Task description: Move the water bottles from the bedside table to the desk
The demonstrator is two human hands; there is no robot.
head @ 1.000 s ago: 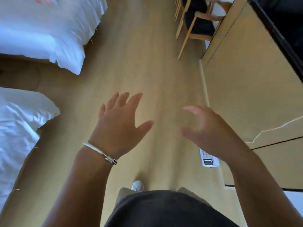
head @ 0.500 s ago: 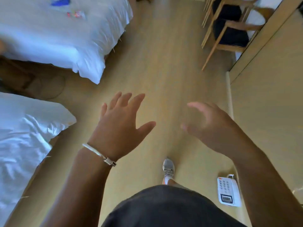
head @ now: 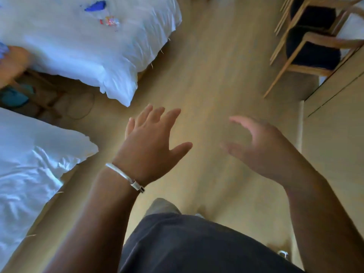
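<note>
While both hands, left hand [head: 149, 142] and right hand [head: 262, 146], hover empty with fingers spread over the floor [head: 206, 75], no bottles show; perhaps the bedside surface lies leftward between the beds [head: 82, 46], nearer the left.

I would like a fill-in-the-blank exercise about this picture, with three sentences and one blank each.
1. The left hand holds ____.
2. The silver bracelet is worn on the ____ wrist.
3. The wooden chair has a seat that is ____ in colour.
4. The sheets of the bed are ____.

Missing words: nothing; left; black; white
</note>
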